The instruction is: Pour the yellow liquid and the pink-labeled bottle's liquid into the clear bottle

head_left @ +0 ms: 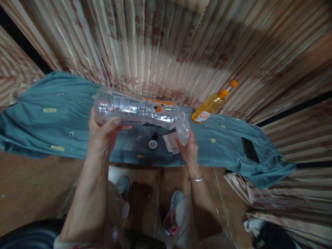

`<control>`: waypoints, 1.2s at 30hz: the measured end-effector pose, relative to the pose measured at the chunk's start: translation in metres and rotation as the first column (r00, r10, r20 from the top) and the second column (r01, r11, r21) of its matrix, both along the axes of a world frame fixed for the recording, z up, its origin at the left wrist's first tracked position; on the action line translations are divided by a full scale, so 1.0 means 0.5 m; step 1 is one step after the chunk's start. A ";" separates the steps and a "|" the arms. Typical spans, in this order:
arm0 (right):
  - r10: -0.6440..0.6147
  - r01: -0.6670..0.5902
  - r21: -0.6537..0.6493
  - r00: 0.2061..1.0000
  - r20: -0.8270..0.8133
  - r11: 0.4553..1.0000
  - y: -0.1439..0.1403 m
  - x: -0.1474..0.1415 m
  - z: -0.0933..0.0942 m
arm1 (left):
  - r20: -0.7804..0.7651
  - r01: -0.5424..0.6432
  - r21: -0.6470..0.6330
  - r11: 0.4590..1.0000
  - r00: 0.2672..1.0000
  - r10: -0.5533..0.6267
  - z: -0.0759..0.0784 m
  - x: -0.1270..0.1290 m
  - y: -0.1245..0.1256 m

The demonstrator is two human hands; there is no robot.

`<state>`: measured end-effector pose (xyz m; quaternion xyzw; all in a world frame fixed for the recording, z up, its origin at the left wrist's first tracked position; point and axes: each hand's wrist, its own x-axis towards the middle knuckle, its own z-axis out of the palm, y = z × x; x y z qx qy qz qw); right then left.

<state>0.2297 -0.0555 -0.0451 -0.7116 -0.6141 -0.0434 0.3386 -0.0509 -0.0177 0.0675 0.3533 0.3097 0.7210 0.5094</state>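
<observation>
Clear plastic, tipped nearly level: a large bottle (137, 111) held above a teal cloth (52, 121), its base to the left, its neck to the right. Gripped at the base end by the left hand (103, 136), fingers wrapped under and thumb curled over the wall. Neck angled down into a small clear cup (183, 132), the two touching or very nearly so — too blurred to say which. Cup pinched from below by the right hand (189, 152), fingers closed round its lower part, a thin metal bangle (195, 179) on the wrist.

Under the bottle, on the cloth: a white cap (153, 144), a small dark cap (155, 136) just behind it, and a stack of white paper (171, 141) just left of the right hand, partly hidden by the cup. Farther right, near the back edge, an orange bottle (211, 105) with an orange nozzle, leaning toward the striped curtain (166, 45). Well apart at the right end, a dark phone (250, 149) lying flat — screen up or down, impossible to tell.

Below the cloth's front edge: brown floor tiles (145, 193) and two grey shoes, one with pink trim (169, 221).
</observation>
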 end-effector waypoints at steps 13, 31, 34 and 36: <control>-0.009 0.009 0.001 1.000 0.021 1.000 0.000 0.000 -0.001 | 0.020 0.004 -0.006 1.000 1.000 -0.003 0.002 0.000 -0.001; -0.018 0.018 -0.016 1.000 0.005 1.000 0.000 -0.002 0.004 | 0.009 -0.007 -0.020 1.000 1.000 0.007 0.004 0.002 -0.002; -0.030 0.030 -0.026 1.000 0.004 0.999 -0.001 -0.002 0.004 | 0.007 -0.006 -0.019 1.000 1.000 0.006 0.004 0.002 -0.003; -0.030 0.030 -0.029 1.000 0.007 0.999 -0.001 -0.002 0.003 | 0.006 -0.006 -0.012 1.000 1.000 0.006 0.004 0.002 -0.003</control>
